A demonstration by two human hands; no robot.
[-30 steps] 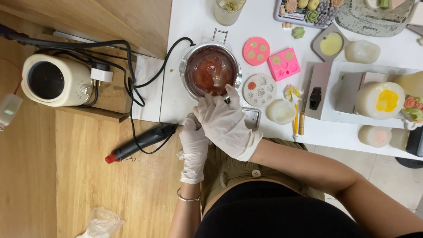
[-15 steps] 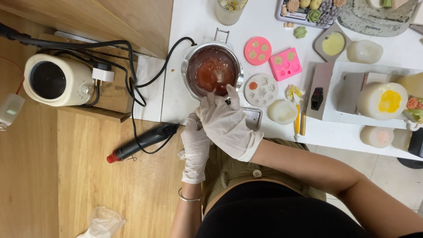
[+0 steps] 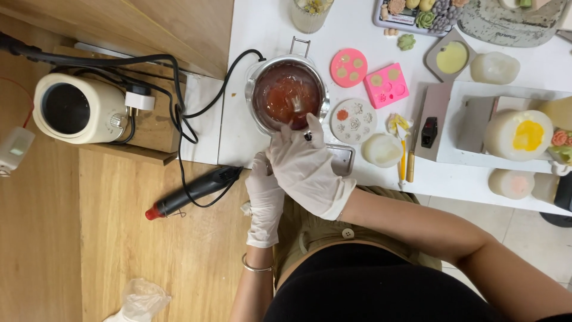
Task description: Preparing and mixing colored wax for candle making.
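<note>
White tabletop meets a wooden floor on our left, and we sit at its near edge with both hands in pale gloves. Our right hand lies over our left hand, fingers loosely spread rather than pinching; whether either holds anything we cannot tell, since the right hides the space beneath. Just beyond our fingertips stands the metal pot of red-brown melted stuff, close to the table's front.

We judge the pot the main hazard: a sleeve or knuckle catching its rim could tip hot liquid toward our lap. The black cable trailing from it to the plug could snag too. A black heat tool lies on the floor, easily kicked.

Pink moulds, a round white mould and pale candles crowd the table's right side; a cream appliance sits on a low wooden shelf.
</note>
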